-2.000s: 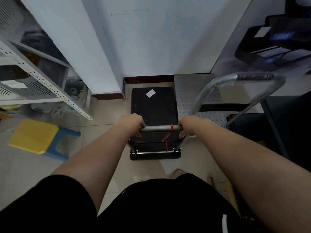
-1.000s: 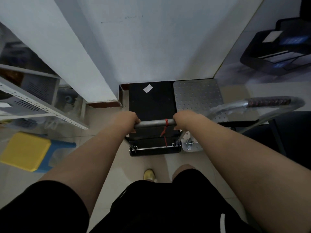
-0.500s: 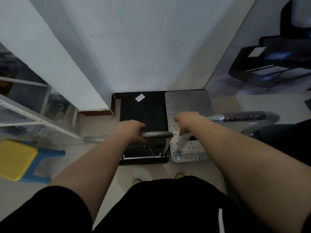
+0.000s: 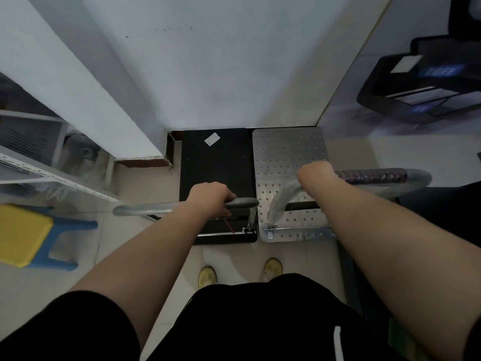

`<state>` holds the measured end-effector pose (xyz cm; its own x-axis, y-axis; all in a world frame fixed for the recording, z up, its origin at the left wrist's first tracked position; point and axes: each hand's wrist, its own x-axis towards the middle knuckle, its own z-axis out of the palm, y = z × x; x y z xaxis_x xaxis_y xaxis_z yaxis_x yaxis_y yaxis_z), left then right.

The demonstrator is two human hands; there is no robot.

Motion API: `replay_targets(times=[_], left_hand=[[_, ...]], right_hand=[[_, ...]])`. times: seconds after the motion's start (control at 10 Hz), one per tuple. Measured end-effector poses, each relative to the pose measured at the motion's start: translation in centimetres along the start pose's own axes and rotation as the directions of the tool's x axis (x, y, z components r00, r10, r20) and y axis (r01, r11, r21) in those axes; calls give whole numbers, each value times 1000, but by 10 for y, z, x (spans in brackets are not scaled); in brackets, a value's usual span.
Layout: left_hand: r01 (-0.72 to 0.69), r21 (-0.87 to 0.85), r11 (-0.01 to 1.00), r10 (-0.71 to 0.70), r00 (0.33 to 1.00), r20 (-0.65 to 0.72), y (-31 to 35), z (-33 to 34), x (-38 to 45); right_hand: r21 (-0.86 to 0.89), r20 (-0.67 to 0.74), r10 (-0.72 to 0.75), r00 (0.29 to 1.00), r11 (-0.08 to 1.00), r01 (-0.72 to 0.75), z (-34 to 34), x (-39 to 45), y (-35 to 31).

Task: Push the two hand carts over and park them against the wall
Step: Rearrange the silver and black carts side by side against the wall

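Observation:
Two hand carts stand side by side with their far ends against the white wall (image 4: 216, 74). The left one has a black deck (image 4: 216, 162) with a small white label. The right one has a silver perforated deck (image 4: 286, 157). My left hand (image 4: 209, 198) grips the black cart's grey handle bar (image 4: 145, 210), which reaches out to the left. My right hand (image 4: 316, 174) grips the silver cart's handle (image 4: 374, 177), which has a dark red grip and a plastic-wrapped bend.
A yellow and blue stool (image 4: 28, 235) stands on the tiled floor at the left. Behind it is a white metal shelf rack (image 4: 52, 175). A wall corner (image 4: 145, 157) juts out just left of the black cart. Dark furniture fills the right edge.
Both hands held the black cart's handle and pushed it to the wall. My right hand then moved to the silver cart's handle; both decks now sit level, side by side.

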<state>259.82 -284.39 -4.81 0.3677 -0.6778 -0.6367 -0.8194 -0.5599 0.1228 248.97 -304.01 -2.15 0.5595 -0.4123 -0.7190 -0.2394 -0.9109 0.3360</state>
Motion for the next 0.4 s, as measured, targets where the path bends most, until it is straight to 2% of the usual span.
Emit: replay_targets(times=[0.3, 0.4], left_hand=[[29, -25, 999, -29, 1000, 2, -4, 2, -2], [68, -174, 982, -68, 998, 10, -8, 0, -3]], right_hand=[[67, -68, 30, 997, 997, -26, 4, 7, -1], [177, -91, 82, 993, 982, -65, 2, 5, -5]])
